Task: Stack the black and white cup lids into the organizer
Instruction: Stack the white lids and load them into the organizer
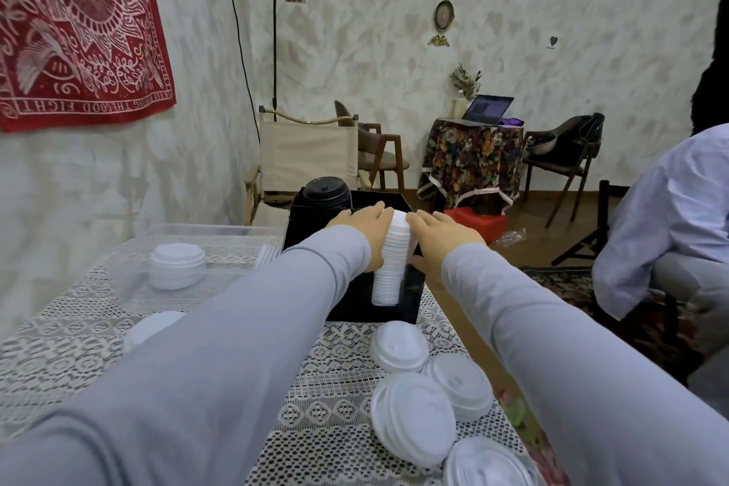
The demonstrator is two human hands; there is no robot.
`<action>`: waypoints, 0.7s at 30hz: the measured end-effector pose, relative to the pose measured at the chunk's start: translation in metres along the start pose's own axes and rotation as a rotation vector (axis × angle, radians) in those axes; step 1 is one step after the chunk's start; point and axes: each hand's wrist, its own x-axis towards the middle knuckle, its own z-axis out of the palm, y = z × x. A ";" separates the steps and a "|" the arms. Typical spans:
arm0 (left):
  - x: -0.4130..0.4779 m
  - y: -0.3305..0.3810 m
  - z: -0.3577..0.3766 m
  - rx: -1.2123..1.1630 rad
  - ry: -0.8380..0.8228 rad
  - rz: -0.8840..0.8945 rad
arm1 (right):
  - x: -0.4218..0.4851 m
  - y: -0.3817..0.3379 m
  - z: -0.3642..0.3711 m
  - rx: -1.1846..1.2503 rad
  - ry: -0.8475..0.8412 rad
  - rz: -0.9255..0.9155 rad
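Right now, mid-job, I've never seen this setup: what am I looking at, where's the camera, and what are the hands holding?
No machine here: one camera worn on a person's head looks down at their two bare hands. The left hand and right hand clasp a tall stack of white lids standing in the front slot of the black organizer. A pile of black lids sits in its back slot. Some loose white lids lie on the lace tablecloth, and others sit in a clear bin.
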 end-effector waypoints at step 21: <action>-0.158 0.065 0.071 -0.193 -0.049 0.347 | -0.148 0.002 0.062 0.256 -0.173 -0.094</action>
